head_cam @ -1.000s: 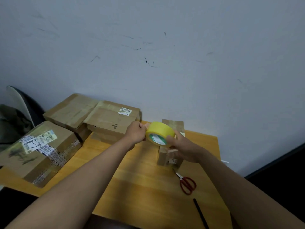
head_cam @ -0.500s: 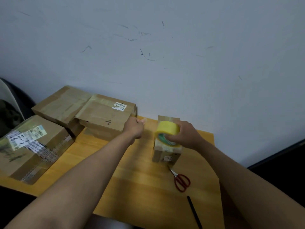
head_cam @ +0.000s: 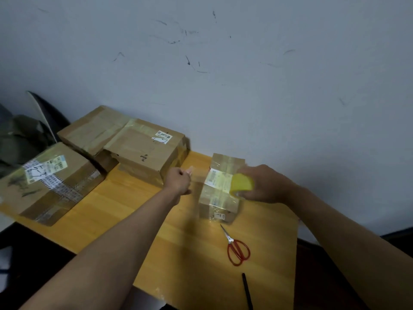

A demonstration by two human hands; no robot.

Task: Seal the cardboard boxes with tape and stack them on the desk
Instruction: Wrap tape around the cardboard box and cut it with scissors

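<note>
A small cardboard box (head_cam: 220,193) stands on the wooden desk (head_cam: 201,253) near the wall, wrapped in clear tape. My right hand (head_cam: 266,184) grips a yellow tape roll (head_cam: 242,183) at the box's right top edge. My left hand (head_cam: 178,180) is to the left of the box, fingers curled, pinching the free end of a clear tape strip (head_cam: 197,175) that stretches across the box top to the roll.
Three larger taped boxes sit at the desk's left: one (head_cam: 147,153) by the wall, one (head_cam: 93,130) behind it, one (head_cam: 51,182) at the left edge. Red-handled scissors (head_cam: 237,248) and a black pen (head_cam: 247,290) lie near the front right.
My right hand carried the tape roll down and right, from in front of the box to its right top edge. The left hand stayed left holding the tape end, so the strip lengthened.
</note>
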